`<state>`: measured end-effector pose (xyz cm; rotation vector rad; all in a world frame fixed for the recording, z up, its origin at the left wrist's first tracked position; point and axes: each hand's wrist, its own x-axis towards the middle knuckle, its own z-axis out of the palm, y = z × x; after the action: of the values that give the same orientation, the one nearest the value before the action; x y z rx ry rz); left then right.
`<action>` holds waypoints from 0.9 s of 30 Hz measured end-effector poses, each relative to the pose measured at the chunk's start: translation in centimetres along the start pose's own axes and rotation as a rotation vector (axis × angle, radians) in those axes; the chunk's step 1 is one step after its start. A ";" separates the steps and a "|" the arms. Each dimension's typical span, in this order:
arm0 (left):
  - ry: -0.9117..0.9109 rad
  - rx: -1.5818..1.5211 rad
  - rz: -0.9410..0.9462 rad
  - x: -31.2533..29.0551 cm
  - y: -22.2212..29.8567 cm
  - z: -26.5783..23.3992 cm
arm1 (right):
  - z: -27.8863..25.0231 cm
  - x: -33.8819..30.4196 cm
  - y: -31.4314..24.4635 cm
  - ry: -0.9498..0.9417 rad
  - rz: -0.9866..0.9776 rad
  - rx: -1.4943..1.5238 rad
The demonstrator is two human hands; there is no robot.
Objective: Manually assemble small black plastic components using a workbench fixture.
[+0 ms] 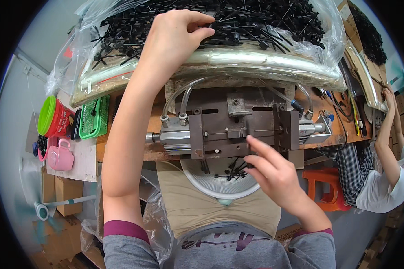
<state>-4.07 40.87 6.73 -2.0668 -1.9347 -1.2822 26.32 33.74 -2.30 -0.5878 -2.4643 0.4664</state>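
Observation:
My left hand reaches over a heap of black plastic parts with thin stems. Its thumb and index finger are pinched at the heap's near edge; what is between the tips blends into the black parts. Below the metal clamping fixture, my right hand has its fingers apart. Its index fingertip is close to the small block in the fixture's middle. A dark bit shows by its lower fingers, and I cannot tell whether they touch it. Under the fixture, a white basket in my lap holds several black parts.
Silver cylinders with clear air tubes flank the fixture. A plastic-wrapped padded rim borders the heap. At left are a green basket, a red tub and a pink cup. Another person sits at right near an orange stool.

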 end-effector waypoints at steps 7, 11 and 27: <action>-0.005 -0.610 -0.398 -1.4 4.1 -3.0 | 1.7 1.1 0.5 -0.012 -0.075 -0.188; -0.123 -0.557 -0.220 -3.7 2.9 -3.9 | 0.9 1.4 0.0 -0.075 -0.051 -0.210; -0.005 -0.249 0.134 -13.6 8.2 -2.6 | -5.1 11.1 4.3 0.429 -0.573 -0.472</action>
<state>3.09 26.54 4.71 -2.2664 -1.6780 -1.5563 22.35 43.87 4.64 -0.1096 -2.1782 -0.4341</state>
